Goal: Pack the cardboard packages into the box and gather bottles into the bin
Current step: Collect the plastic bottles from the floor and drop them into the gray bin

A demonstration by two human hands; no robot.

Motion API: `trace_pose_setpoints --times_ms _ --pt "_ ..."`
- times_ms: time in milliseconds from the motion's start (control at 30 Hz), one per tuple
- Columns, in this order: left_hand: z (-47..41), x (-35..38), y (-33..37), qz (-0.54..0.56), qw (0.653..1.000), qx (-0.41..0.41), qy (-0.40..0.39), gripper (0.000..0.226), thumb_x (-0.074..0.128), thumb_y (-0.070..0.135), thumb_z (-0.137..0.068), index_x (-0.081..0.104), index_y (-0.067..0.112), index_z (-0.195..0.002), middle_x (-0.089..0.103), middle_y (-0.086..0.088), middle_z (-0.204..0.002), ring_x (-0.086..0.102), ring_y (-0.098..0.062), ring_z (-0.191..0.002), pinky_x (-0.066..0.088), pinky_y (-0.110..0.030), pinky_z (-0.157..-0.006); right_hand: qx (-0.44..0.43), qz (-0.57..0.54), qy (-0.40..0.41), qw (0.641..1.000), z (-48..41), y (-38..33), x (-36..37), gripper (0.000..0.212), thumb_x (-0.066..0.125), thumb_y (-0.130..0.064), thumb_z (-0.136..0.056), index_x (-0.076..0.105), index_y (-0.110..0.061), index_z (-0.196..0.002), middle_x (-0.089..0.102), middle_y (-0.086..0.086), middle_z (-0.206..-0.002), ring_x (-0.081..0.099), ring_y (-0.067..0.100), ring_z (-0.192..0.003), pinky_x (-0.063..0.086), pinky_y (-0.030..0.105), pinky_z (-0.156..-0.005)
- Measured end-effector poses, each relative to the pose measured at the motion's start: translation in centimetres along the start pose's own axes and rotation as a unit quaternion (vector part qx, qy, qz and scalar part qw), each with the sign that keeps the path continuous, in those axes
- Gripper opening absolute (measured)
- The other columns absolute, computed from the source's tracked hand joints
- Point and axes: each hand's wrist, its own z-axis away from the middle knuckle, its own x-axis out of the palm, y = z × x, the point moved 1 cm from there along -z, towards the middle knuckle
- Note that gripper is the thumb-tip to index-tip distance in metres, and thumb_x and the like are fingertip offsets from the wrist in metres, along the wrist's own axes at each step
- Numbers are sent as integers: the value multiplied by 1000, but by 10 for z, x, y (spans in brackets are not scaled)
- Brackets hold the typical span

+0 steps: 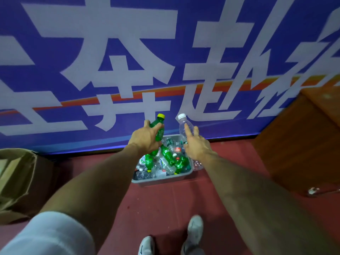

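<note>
At the left edge of the frame I see the cardboard box (pixel 16 177) standing open on the floor; I cannot tell what it holds, so the packing half stays unjudged. In the middle, my left hand (pixel 147 138) has its fingers (pixel 158 128) wrapped round a green bottle (pixel 159 126), cap tilted up and away, above the bin's far left corner. The grey bin (pixel 160 181) below is already heaped with bottles, so gathering looks well along. Just right, my right hand (pixel 196 146) grips a clear bottle (pixel 184 124) over the bin's far right corner. Both are not yet dropped in.
</note>
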Motion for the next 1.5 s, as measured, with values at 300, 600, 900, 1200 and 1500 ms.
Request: trace_pose_setpoints --times_ms 300,600,900,1200,1500 --pt "-87 87 -1 13 996 -83 -32 64 66 48 -89 36 39 -146 37 -13 -135 66 -40 -95 54 -47 -82 -80 41 -54 995 -121 50 40 86 53 -16 -101 -9 -28 -159 -7 17 -165 37 39 -140 41 47 -106" --pt "-133 286 -44 15 994 -98 -37 61 67 34 -90 41 36 -145 37 -17 -144 64 -41 -105 51 -43 -84 -76 68 -53 993 -228 116 203 85 52 -25 -101 -10 -25 -159 -8 20 -165 35 42 -140 37 48 -107" --pt "-191 487 -115 -53 997 -58 -5 70 63 51 -92 26 38 -150 27 -19 -151 67 -33 -99 58 -44 -78 -92 36 33 995 -324 144 392 86 51 -21 -100 -13 -27 -158 -10 14 -165 37 41 -139 40 47 -104" --pt "-194 536 -119 -47 998 -50 -14 81 63 51 -92 11 43 -154 23 -19 -154 66 -35 -102 56 -44 -77 -20 -58 48 997 -308 162 452 82 48 -27 -104 -14 -27 -157 -14 13 -165 24 39 -147 31 53 -115" --pt "-194 535 -128 -37 998 -44 -28 91 64 58 -88 3 45 -154 13 -18 -160 62 -35 -112 58 -43 -77 -18 -89 71 993 -309 156 457 84 48 -44 -102 -12 -25 -158 -8 16 -165 30 37 -145 34 53 -110"
